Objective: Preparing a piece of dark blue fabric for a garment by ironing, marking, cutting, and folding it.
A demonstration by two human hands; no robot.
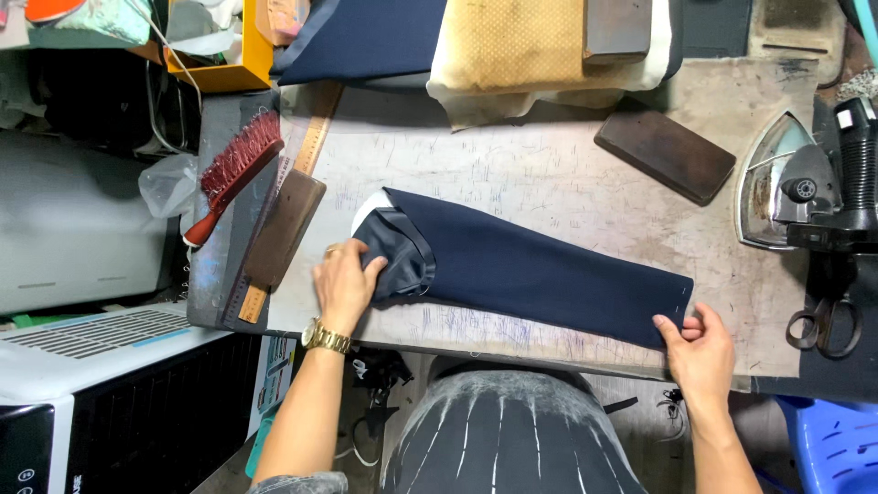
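Note:
A navy blue sleeve piece lies flat across the worn pressing board, its wide end at the left with grey lining turned out. My left hand, with a gold watch and a ring, grips that lined end. My right hand pinches the narrow cuff corner at the board's near right edge.
A steam iron rests on the right with black scissors below it. Wooden blocks, a red brush and a wooden ruler lie on the left and back. A padded ham and navy cloth sit behind.

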